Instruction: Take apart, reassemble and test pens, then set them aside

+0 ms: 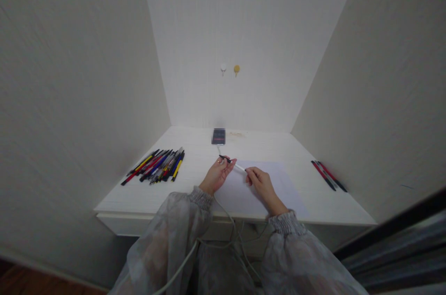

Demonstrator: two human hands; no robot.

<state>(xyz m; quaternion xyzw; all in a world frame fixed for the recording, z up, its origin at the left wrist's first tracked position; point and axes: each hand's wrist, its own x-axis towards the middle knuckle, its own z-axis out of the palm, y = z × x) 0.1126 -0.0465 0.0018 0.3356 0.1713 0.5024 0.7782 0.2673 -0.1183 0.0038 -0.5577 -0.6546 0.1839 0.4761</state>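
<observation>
Above the near part of the desk, both hands are on one slim pen (239, 167), white in its middle and black toward its ends. My left hand (218, 176) pinches the pen's black left part between thumb and fingers. At the other end, the fingers of my right hand (260, 184) are closed on the dark tip. Whether the pen is in one piece or in separate parts I cannot tell. Under the hands lies a pale sheet of paper (278, 188).
A pile of mixed pens (162, 167) lies on the desk (195, 146) at left. Several red, grey and black pens (327, 175) lie at right. A phone (219, 136) with a cable stands near the back wall, below two hooks (237, 68). White cables (228, 242) hang at the front edge.
</observation>
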